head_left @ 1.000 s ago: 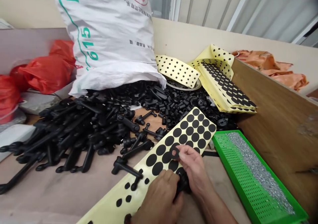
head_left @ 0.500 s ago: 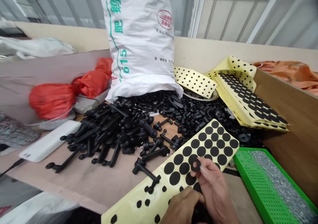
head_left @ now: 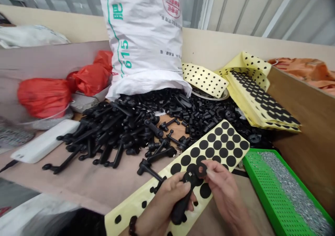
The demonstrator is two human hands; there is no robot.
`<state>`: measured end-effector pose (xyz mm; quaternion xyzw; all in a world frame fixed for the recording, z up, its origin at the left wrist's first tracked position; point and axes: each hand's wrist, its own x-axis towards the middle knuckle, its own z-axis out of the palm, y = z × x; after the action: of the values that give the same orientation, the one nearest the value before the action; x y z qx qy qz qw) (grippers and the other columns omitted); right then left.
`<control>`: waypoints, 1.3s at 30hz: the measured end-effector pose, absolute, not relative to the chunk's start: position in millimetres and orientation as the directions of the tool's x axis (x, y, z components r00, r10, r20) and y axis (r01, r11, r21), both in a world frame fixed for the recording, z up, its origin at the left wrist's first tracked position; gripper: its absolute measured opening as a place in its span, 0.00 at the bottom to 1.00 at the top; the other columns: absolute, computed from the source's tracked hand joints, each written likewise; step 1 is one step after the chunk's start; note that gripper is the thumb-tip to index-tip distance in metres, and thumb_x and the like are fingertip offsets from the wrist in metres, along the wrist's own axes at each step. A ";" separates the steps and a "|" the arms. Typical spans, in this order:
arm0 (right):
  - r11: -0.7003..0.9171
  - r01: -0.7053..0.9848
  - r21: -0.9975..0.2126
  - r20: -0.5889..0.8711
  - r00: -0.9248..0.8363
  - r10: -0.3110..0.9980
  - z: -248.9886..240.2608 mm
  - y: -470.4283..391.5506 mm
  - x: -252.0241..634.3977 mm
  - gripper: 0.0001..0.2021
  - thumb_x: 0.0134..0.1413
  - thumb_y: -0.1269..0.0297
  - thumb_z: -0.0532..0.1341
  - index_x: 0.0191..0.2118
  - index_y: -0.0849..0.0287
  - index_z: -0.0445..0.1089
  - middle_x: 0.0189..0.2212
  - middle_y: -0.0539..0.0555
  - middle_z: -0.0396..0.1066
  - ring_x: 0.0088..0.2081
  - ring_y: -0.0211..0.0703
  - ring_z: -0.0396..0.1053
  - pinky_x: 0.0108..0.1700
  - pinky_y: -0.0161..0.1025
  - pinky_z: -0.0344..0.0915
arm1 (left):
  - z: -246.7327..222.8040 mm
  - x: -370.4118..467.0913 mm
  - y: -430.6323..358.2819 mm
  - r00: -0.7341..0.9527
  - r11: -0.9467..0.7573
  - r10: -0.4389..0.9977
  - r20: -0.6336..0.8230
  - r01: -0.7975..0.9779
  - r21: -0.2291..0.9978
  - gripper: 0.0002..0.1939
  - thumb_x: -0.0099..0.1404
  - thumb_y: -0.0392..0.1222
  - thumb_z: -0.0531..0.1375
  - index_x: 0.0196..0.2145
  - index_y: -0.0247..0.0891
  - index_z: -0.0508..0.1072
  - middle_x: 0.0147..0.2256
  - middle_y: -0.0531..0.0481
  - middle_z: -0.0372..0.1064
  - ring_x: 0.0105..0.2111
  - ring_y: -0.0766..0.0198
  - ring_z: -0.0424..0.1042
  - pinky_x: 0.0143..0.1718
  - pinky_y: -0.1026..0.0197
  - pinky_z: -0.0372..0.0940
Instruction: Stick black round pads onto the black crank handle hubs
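My left hand (head_left: 163,203) is closed around a black crank handle (head_left: 181,208), its round head with a small square metal insert turned up to the right. Between the thumb and fingers of my right hand (head_left: 226,190) is a thin black ring sticker (head_left: 203,175), standing right beside that head; whether they touch I cannot tell. Beneath both hands lies a long yellow backing sheet (head_left: 128,208) with rows of round black stickers on its far half and small black dots nearer me. One loose crank handle (head_left: 150,173) rests against the sheet's left edge.
Black crank handles (head_left: 104,134) and small black caps (head_left: 206,117) spill from a white woven sack (head_left: 146,37). At right stand a green tray (head_left: 264,190) of small metal parts and stacked sticker sheets (head_left: 264,100). Red bags (head_left: 44,98) and a white power strip (head_left: 44,140) lie left.
My left hand has come up from the lower edge with the crank handle, its head now near the ring sticker. The right hand still pinches the ring. The view has shifted slightly.
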<state>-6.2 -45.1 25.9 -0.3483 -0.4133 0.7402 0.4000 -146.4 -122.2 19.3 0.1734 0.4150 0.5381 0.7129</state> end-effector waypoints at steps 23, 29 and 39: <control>-0.293 0.040 -0.955 -0.250 -0.639 0.728 32.3 -50.2 -1.9 0.10 0.43 0.60 0.65 0.22 0.60 0.67 0.36 0.55 0.65 0.37 0.44 0.62 0.37 0.37 0.59 | 38.9 -181.4 -131.1 0.114 0.443 0.896 -0.429 -0.164 0.881 0.17 0.59 0.42 0.54 0.46 0.40 0.72 0.30 0.54 0.69 0.25 0.67 0.64 0.28 0.66 0.59; -0.275 0.037 -0.961 -0.236 -0.630 0.740 31.4 -50.0 -4.1 0.10 0.42 0.60 0.65 0.21 0.60 0.66 0.35 0.54 0.64 0.36 0.42 0.62 0.34 0.35 0.60 | 44.5 -181.2 -130.6 0.035 0.473 0.881 -0.472 -0.051 0.879 0.20 0.62 0.44 0.51 0.49 0.38 0.70 0.22 0.56 0.68 0.25 0.64 0.66 0.30 0.64 0.59; -0.231 0.075 -0.970 -0.228 -0.611 0.758 31.3 -50.6 -6.3 0.08 0.42 0.64 0.64 0.21 0.60 0.65 0.33 0.53 0.65 0.34 0.41 0.62 0.34 0.35 0.59 | 49.5 -181.2 -129.7 0.037 0.462 0.886 -0.462 -0.008 0.887 0.19 0.61 0.46 0.51 0.48 0.40 0.71 0.22 0.58 0.66 0.26 0.64 0.65 0.31 0.65 0.58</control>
<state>-6.3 -50.6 31.3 -0.3660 -0.5693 0.6938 0.2461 -181.2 -129.7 49.5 0.3708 0.5919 0.3625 0.6171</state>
